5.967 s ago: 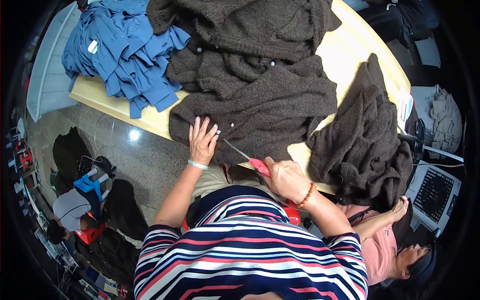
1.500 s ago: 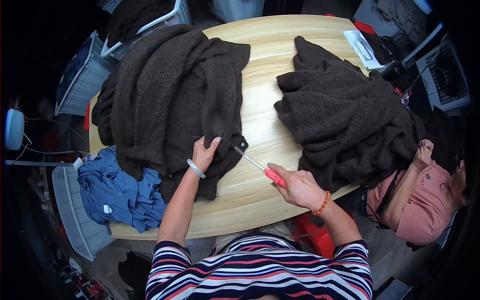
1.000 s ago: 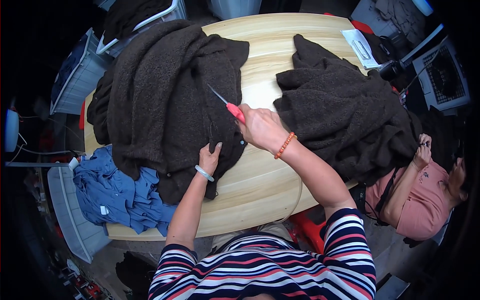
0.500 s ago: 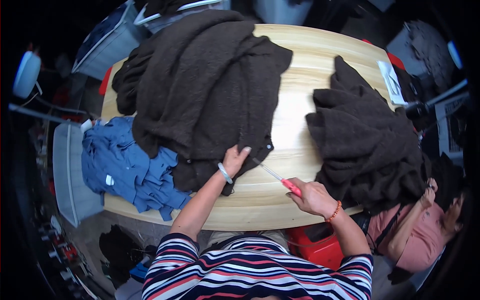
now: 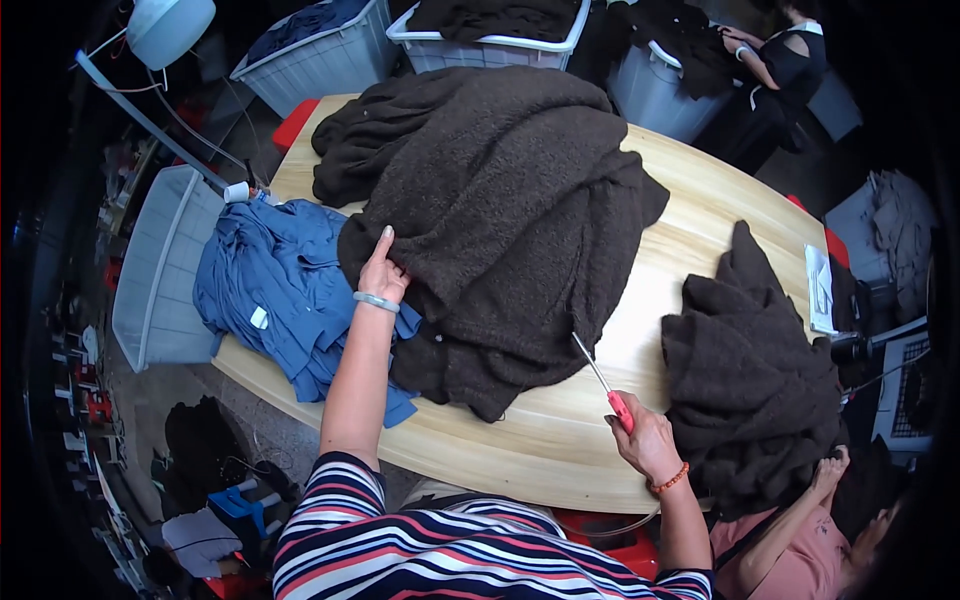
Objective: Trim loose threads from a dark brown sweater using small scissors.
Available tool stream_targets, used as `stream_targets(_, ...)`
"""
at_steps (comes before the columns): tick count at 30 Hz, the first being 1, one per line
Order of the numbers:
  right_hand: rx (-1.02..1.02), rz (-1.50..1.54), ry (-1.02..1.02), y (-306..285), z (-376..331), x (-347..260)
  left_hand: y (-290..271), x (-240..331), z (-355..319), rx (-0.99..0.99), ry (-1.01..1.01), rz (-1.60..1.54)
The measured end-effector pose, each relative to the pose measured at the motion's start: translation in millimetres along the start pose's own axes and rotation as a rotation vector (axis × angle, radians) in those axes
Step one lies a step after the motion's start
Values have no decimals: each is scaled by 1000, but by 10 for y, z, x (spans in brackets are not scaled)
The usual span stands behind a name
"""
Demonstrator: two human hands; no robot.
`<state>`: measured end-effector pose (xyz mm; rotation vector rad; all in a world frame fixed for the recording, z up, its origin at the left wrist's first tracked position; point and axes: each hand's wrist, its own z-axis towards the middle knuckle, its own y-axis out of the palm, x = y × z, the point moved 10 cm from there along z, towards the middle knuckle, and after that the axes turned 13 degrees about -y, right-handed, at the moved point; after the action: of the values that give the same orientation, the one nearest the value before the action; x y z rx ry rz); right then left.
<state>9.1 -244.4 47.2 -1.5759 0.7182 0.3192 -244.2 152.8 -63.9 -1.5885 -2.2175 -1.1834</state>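
Note:
A large dark brown knit garment (image 5: 500, 200) lies in a heap on the wooden table in front of me. At its left edge my left hand (image 5: 385, 273) has its fingers closed on the fabric, thumb pointing up. My right hand (image 5: 648, 440) grips a red-handled tool (image 5: 621, 411) with a long, thin metal shaft. The shaft points up and left, its tip at the lower right edge of the garment; whether it touches the cloth I cannot tell. Blue garments (image 5: 275, 290) are piled just left of my left hand.
Another dark brown garment pile (image 5: 755, 370) covers the table's right side, beside a co-worker in pink (image 5: 780, 555). White papers (image 5: 820, 290) lie at the right edge. Grey bins (image 5: 320, 60) of clothes line the far side, where another person (image 5: 775, 80) stands. A lamp (image 5: 170, 30) hangs upper left.
My left hand has moved left and away from me, from the garment's lower edge to its left edge. The tool's tip is still near the lower right edge. The view has shifted.

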Motion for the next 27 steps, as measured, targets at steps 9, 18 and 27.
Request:
stream_targets(9, 36, -28, 48, -81, 98, 72, 1583, 494, -1388, -488, 900, 642)
stream_targets(18, 87, 3, 122, -157, -22, 172, 1195, -658, -1143, -481, 486, 1018)
stream_targets(27, 76, -3, 115, -159, -50, 148, 1144, 764, -407, -76, 657, 371)
